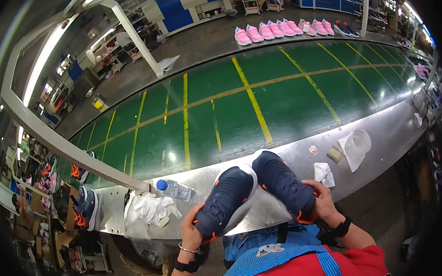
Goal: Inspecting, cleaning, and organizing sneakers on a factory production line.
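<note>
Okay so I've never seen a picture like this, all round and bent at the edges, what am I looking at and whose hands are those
There's no machine doing the handling: these are a person's bare hands. The picture comes from a wide fisheye camera on that person's head, looking down, so straight edges curve. The left hand holds a dark blue shoe by its heel end; the right hand holds a similar shoe likewise. Beneath is a metal ledge with a blue-capped bottle and crumpled white material. Beyond it runs a green surface with yellow lines, and pink shoes stand along its far side.
</note>
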Demonstrator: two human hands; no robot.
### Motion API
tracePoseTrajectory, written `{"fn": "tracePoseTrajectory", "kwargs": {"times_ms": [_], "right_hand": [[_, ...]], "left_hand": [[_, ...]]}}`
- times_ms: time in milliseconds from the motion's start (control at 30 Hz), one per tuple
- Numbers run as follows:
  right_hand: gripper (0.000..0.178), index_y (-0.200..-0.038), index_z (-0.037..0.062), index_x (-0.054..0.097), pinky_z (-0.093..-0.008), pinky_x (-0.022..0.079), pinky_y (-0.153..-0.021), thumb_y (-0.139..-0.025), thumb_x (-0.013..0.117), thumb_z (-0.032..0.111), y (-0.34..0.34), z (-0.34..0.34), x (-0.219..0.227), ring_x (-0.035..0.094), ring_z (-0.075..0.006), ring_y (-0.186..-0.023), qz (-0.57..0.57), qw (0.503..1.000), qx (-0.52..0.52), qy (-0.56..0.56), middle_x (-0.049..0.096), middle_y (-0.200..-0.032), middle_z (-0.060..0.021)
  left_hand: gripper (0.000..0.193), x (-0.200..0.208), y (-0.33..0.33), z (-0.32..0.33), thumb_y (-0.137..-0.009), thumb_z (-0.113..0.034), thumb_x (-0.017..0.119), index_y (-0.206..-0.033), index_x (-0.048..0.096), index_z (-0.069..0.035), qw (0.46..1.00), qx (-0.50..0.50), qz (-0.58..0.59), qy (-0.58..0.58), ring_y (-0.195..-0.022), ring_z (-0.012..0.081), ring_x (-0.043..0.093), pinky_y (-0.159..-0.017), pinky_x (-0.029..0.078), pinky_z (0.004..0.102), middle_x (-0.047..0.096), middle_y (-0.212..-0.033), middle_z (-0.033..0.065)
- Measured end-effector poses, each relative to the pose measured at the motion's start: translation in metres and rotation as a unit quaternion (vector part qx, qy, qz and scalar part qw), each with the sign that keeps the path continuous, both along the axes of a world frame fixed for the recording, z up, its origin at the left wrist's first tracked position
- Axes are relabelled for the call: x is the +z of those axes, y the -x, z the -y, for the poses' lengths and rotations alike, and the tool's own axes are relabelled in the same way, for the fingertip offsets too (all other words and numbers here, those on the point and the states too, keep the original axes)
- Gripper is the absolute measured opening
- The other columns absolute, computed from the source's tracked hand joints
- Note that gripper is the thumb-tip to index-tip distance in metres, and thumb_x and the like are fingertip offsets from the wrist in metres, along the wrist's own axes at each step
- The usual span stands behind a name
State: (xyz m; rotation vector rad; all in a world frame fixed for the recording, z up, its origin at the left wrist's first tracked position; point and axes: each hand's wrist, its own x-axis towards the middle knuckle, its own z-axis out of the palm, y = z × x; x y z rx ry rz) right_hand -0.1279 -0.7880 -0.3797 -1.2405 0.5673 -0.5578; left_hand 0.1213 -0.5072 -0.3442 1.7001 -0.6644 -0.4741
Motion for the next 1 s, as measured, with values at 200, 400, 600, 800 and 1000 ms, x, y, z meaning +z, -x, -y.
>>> {"fn": "tracePoseTrajectory", "kwargs": {"times_ms": [200,400,600,800,1000], "right_hand": [[0.04,-0.111,0.004,0.059,-0.0259,0.043,-0.086,-0.073,0.054,-0.01,-0.001,-0.013,0.023,0.055,-0.0154,-0.098,-0.033,0.985,-0.049,0.164,0.058,-0.106,-0.0076],[0.049,-0.106,0.0036,0.06,-0.031,0.042,-0.087,-0.062,0.048,-0.012,-0.022,-0.023,0.063,0.053,-0.0265,-0.096,-0.106,0.92,-0.063,0.372,0.054,-0.103,-0.0123],[0.04,-0.108,0.0035,0.058,-0.0452,0.035,-0.09,-0.068,0.057,0.003,-0.047,-0.04,0.039,0.049,-0.0303,-0.1,-0.147,0.746,0.132,0.636,0.051,-0.105,-0.0124],[0.03,-0.099,0.0059,0.061,-0.0346,0.043,-0.085,-0.07,0.068,0.007,-0.04,-0.021,0.051,0.052,-0.0304,-0.096,-0.109,0.885,0.082,0.446,0.054,-0.102,-0.0141],[0.029,-0.114,0.0011,0.055,-0.032,0.042,-0.09,-0.087,0.055,0.013,-0.022,0.044,0.008,0.054,-0.0202,-0.104,-0.165,0.98,0.022,0.111,0.056,-0.112,-0.0118]], "left_hand": [[0.039,0.009,0.009,-0.003,-0.074,0.002,0.059,-0.112,0.059,-0.005,0.986,0.046,0.156,-0.017,-0.098,0.0245,0.059,-0.087,0.045,0.0306,0.061,-0.108,0.0143],[0.042,0.019,0.024,0.006,-0.07,0.003,0.056,-0.11,0.06,-0.005,0.893,0.076,0.425,-0.125,-0.103,0.0319,0.055,-0.091,0.042,0.0382,0.058,-0.111,0.014],[0.057,0.01,0.053,0.027,-0.065,-0.008,0.066,-0.12,0.053,-0.009,0.827,-0.111,0.468,-0.292,-0.111,0.0332,0.042,-0.094,0.031,0.0507,0.045,-0.125,0.0113],[0.053,0.009,0.031,0.016,-0.069,-0.011,0.07,-0.119,0.053,-0.007,0.938,-0.086,0.304,-0.144,-0.107,0.0334,0.049,-0.094,0.038,0.0417,0.051,-0.117,0.0145],[0.047,-0.012,-0.027,0.001,-0.084,-0.021,0.059,-0.125,0.046,-0.002,0.983,-0.077,0.062,-0.157,-0.113,0.0293,0.049,-0.096,0.036,0.036,0.053,-0.12,0.0171]]}}
